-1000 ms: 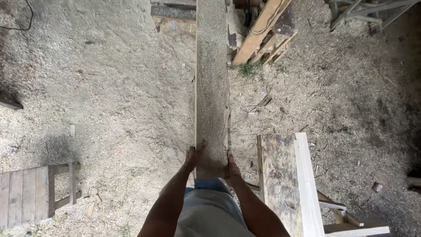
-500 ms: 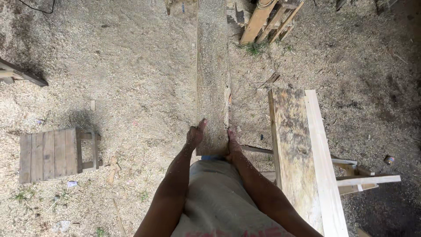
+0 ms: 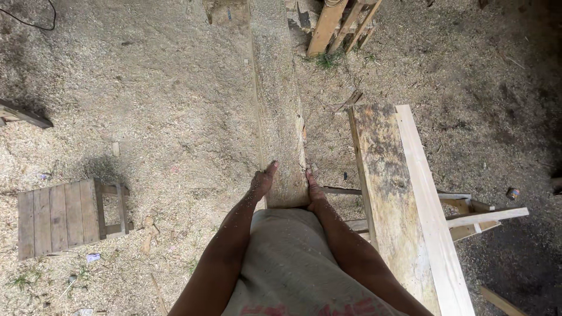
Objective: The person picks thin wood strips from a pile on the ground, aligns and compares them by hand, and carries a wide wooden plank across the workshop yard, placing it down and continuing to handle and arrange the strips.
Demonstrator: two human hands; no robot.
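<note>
from the head camera, looking down: a long, rough plank [image 3: 280, 123] runs away from the person over ground covered in sawdust [image 3: 164, 117]. the left hand [image 3: 261, 182] grips the left edge of the plank's near end. the right hand [image 3: 313, 190] grips the right edge. both hands are clamped on the plank, one on each side. a wooden bench [image 3: 404, 193] stands just to the right. a small wooden stool [image 3: 64, 215] sits on the left, well apart. more boards [image 3: 342, 23] lie at the top.
</note>
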